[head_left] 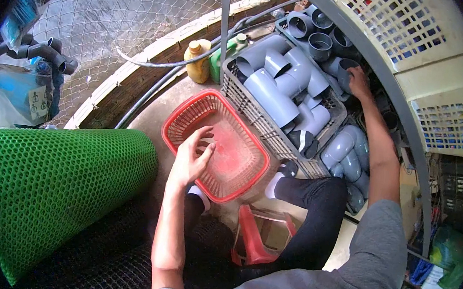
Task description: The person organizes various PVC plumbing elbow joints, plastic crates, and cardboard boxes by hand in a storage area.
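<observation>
At left, on the floor, green mesh roll point(54, 194); centrally, left hand point(191, 160), fingers spread, over near-left rim of red basket point(238, 159), long axis far-left to near-right; far right, right hand point(358, 81), fingers curled round grey pipe fitting point(345, 65), beyond grey crate point(246, 104).

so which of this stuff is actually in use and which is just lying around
In use: left hand at red plastic lattice basket; right hand on grey plastic pipe fitting.
Lying about: green plastic mesh roll; yellow plastic bottle; black flexible hose.
</observation>
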`<act>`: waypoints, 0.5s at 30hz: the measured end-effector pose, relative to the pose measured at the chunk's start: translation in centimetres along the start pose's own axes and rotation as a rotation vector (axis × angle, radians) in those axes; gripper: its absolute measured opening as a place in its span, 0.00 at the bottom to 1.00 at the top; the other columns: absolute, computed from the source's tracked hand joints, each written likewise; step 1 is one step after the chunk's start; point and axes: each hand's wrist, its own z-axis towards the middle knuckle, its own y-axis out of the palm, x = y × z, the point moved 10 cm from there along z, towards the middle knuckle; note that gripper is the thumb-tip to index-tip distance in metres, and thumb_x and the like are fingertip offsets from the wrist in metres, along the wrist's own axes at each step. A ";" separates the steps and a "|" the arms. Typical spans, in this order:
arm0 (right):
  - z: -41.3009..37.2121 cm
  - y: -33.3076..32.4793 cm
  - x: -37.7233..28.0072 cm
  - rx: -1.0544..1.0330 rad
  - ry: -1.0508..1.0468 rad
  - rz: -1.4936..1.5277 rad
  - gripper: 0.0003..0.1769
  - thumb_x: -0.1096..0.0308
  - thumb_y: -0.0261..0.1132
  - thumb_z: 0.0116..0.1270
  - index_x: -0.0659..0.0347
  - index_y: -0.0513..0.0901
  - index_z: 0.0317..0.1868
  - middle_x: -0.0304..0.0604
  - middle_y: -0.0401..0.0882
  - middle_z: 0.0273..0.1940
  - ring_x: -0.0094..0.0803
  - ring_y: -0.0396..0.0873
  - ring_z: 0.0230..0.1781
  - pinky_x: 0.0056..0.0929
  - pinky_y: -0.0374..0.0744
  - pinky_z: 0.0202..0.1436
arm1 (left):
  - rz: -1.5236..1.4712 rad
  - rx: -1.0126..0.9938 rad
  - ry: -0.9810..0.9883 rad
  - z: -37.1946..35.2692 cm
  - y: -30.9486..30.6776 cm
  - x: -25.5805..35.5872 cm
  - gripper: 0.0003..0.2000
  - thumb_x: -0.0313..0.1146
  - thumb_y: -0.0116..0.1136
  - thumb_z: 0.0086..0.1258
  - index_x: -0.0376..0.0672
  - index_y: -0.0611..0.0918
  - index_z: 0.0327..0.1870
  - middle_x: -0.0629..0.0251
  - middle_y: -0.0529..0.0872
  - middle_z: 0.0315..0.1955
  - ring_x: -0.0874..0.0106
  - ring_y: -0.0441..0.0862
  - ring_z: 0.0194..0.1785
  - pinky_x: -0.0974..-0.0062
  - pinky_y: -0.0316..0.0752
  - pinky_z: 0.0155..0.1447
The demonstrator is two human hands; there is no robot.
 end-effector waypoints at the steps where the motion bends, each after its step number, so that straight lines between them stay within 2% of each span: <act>1: -0.6 -0.8 -1.2 -0.029 -0.058 0.063 0.17 0.77 0.64 0.71 0.60 0.85 0.58 0.55 0.79 0.58 0.55 0.79 0.62 0.48 0.78 0.65 | -0.002 0.003 0.001 0.2 0.0 -0.1 0.24 0.30 0.63 0.77 0.43 0.76 0.73 0.53 0.86 0.62 0.61 0.86 0.63 0.62 0.82 0.65; 2: -1.1 -1.3 -1.6 -0.032 -0.062 0.062 0.17 0.77 0.64 0.71 0.60 0.85 0.58 0.55 0.79 0.58 0.55 0.79 0.62 0.48 0.78 0.65 | -0.010 -0.011 -0.001 0.2 0.3 -0.4 0.24 0.30 0.63 0.77 0.43 0.76 0.73 0.53 0.86 0.63 0.61 0.87 0.62 0.62 0.83 0.64; 4: -2.5 -1.2 -2.4 -0.086 -0.065 0.098 0.21 0.78 0.64 0.71 0.58 0.83 0.64 0.57 0.76 0.66 0.58 0.75 0.68 0.48 0.76 0.70 | -0.013 -0.031 -0.010 0.1 0.8 -0.9 0.24 0.30 0.62 0.77 0.42 0.76 0.73 0.52 0.86 0.63 0.61 0.87 0.62 0.62 0.83 0.64; 5: -3.2 -1.2 -2.7 -0.089 -0.063 0.100 0.21 0.78 0.64 0.71 0.58 0.83 0.64 0.57 0.76 0.66 0.58 0.75 0.68 0.48 0.76 0.70 | -0.004 -0.037 0.002 0.0 0.9 -0.9 0.25 0.29 0.62 0.77 0.42 0.75 0.73 0.52 0.86 0.63 0.61 0.87 0.62 0.62 0.83 0.64; 7: -4.3 -0.9 -4.2 -0.153 -0.113 0.038 0.32 0.78 0.63 0.71 0.49 0.76 0.74 0.62 0.60 0.80 0.62 0.62 0.80 0.50 0.68 0.81 | 0.006 -0.042 0.013 0.0 1.0 -0.8 0.25 0.29 0.62 0.77 0.42 0.75 0.74 0.52 0.85 0.63 0.61 0.87 0.61 0.62 0.84 0.63; 8: -4.9 -1.6 -5.6 -0.153 -0.115 0.039 0.32 0.78 0.63 0.71 0.49 0.76 0.74 0.62 0.60 0.80 0.62 0.62 0.80 0.50 0.68 0.81 | 0.017 -0.042 0.021 0.0 1.1 -0.7 0.25 0.29 0.62 0.77 0.42 0.75 0.74 0.51 0.85 0.63 0.61 0.87 0.61 0.62 0.84 0.63; 10: -6.1 -4.1 -8.3 -0.080 -0.146 0.160 0.42 0.77 0.65 0.70 0.41 0.66 0.82 0.66 0.50 0.83 0.65 0.56 0.82 0.53 0.61 0.85 | 0.026 -0.038 0.029 0.0 1.0 -0.5 0.25 0.29 0.62 0.77 0.42 0.74 0.74 0.51 0.85 0.64 0.61 0.87 0.61 0.62 0.84 0.63; 11: -6.6 -4.1 -8.4 -0.082 -0.149 0.161 0.42 0.77 0.65 0.70 0.41 0.66 0.82 0.66 0.50 0.83 0.65 0.56 0.82 0.53 0.61 0.85 | 0.017 -0.041 0.025 0.0 1.0 -0.5 0.25 0.29 0.62 0.77 0.42 0.74 0.74 0.51 0.85 0.64 0.60 0.88 0.61 0.62 0.84 0.63; 13: -7.5 -5.4 -7.6 0.111 -0.019 0.112 0.50 0.72 0.72 0.68 0.45 0.56 0.86 0.64 0.48 0.84 0.66 0.52 0.83 0.55 0.60 0.84 | 0.008 -0.042 0.017 0.0 0.9 -0.5 0.25 0.29 0.62 0.77 0.42 0.74 0.74 0.51 0.85 0.65 0.60 0.88 0.61 0.62 0.84 0.63; 14: -7.9 -4.0 -6.9 0.108 -0.018 0.115 0.50 0.72 0.72 0.68 0.45 0.56 0.86 0.64 0.48 0.84 0.66 0.52 0.83 0.55 0.60 0.84 | 0.006 -0.037 0.024 -0.1 0.8 -0.5 0.25 0.30 0.62 0.77 0.42 0.74 0.74 0.51 0.84 0.65 0.60 0.88 0.61 0.62 0.84 0.63; 15: -8.4 -3.6 -4.0 0.205 0.181 0.143 0.55 0.68 0.75 0.65 0.50 0.51 0.86 0.64 0.47 0.84 0.66 0.49 0.84 0.56 0.58 0.85 | 0.004 -0.034 0.032 -0.2 0.8 -0.5 0.25 0.30 0.62 0.77 0.42 0.74 0.74 0.51 0.84 0.65 0.59 0.88 0.61 0.62 0.84 0.63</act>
